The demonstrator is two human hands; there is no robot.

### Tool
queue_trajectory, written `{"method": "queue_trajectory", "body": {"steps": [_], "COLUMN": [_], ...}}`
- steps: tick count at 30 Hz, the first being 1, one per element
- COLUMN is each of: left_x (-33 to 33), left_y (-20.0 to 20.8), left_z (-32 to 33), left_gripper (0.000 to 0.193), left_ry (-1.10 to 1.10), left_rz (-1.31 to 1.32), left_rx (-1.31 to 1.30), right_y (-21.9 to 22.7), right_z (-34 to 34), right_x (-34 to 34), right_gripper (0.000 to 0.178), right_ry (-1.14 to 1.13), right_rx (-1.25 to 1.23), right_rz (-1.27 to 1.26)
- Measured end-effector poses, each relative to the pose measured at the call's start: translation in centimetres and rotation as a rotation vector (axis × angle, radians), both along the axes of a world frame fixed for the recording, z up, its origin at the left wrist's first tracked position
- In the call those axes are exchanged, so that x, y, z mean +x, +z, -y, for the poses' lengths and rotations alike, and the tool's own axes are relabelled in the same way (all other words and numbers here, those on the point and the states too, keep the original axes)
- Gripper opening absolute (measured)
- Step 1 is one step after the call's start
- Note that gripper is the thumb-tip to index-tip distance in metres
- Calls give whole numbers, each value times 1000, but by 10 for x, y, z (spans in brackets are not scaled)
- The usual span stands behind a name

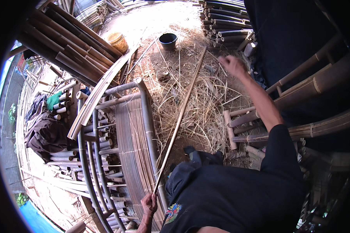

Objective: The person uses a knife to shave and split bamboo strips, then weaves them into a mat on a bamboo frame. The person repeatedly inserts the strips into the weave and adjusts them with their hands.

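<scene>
My left hand [149, 204], low in the view, is closed around the near end of a long, thin bamboo strip [182, 105]. The strip slants away from me, up and to the right, over the littered ground. My right arm reaches far forward, and its hand [233, 66] is closed just right of the strip's far end, apart from it. Whatever those right fingers hold, if anything, is too small to make out. Beside my left hand stands a bamboo bench [146, 116] with a slatted seat [130, 132].
Pale shavings [200, 112] cover the ground ahead. A black bucket [168, 41] and a yellowish bucket [118, 42] stand farther off. Split bamboo lengths [105, 83] lean across the bench. Dark bamboo poles [72, 42] are stacked left, and a bamboo frame [291, 130] stands at right.
</scene>
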State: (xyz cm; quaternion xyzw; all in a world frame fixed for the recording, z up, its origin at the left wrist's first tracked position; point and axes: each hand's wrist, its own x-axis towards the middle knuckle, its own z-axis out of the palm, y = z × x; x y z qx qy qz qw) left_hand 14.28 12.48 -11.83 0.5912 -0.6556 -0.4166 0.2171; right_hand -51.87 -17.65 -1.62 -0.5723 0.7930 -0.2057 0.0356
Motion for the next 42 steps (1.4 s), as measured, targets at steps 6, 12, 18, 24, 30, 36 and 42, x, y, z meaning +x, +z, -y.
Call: {"method": "queue_trajectory", "body": {"steps": [6, 12, 18, 24, 30, 36, 42], "left_x": [-22, -139, -154, -159, -155, -108, -15], "left_y": [0, 81, 91, 117, 119, 117, 84], "left_z": [26, 151, 179, 159, 136, 84, 16], "left_gripper": [31, 52, 45, 45, 45, 50, 49], "left_ry": [125, -73, 36, 46, 43, 34, 48], "left_rz": [-324, -818, -1172, -1086, -1038, -891, -904], "left_rx": [387, 603, 922, 862, 836, 899, 987], "right_y": [19, -14, -15, -7, -17, -11, 5], "right_z": [-18, -81, -113, -97, -62, -30, -7], "right_x": [7, 199, 278, 249, 218, 133, 56], "right_gripper": [68, 56, 56, 52, 53, 66, 63], "right_ry": [-370, 362, 774, 581, 431, 220, 35], "right_rx": [-146, -111, -450, -202, -156, -124, -36], "right_rz": [509, 392, 73, 124, 70, 55, -23]}}
